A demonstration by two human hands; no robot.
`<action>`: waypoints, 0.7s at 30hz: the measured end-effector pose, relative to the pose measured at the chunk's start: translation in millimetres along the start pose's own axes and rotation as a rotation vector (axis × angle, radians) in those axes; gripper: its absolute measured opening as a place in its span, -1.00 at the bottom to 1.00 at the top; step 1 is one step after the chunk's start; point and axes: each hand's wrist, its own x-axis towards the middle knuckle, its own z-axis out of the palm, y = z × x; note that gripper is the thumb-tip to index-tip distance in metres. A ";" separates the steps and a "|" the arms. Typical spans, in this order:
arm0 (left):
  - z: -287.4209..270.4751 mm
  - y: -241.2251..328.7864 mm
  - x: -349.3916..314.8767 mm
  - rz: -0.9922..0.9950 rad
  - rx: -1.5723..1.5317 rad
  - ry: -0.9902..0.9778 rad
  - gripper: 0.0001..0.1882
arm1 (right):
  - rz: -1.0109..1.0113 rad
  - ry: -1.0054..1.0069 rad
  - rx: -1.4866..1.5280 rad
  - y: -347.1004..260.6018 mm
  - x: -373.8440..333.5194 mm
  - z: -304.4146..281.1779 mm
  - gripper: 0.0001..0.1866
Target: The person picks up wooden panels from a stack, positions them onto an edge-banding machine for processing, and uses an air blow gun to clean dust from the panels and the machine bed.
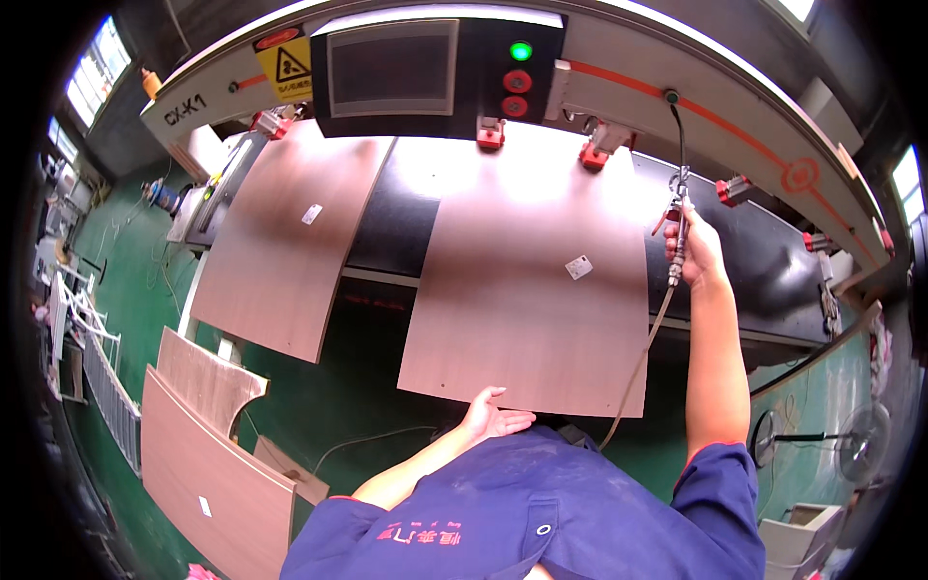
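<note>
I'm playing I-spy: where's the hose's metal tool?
In the head view's right half, the metal tool is in the right hand, right of the middle panel.

Strong glare whitens the centre panel (527, 300) at its far end; windows (99, 60) overexposed; corners black; outer lines bow.

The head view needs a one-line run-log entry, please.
right hand: holding hose-fed gun | left hand: open, at near edge of middle panel | green light: lit

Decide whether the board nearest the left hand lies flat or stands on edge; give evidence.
Flat: the board rests on the black bed, broad face and white label upward, near edge overhanging by the left hand.
</note>
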 end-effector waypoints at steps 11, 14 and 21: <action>9.6 -10.2 0.7 0.087 0.114 0.067 -0.27 | 0.363 -0.150 0.236 133.2 -79.3 -61.3 -0.75; 13.5 -14.7 -9.0 0.174 0.128 0.131 -0.33 | 0.434 -0.261 0.295 157.4 -94.6 -53.9 -0.68; -6.5 -25.4 -8.2 0.257 0.290 0.316 -0.46 | 0.592 -0.585 0.698 201.9 -122.7 -36.0 -0.61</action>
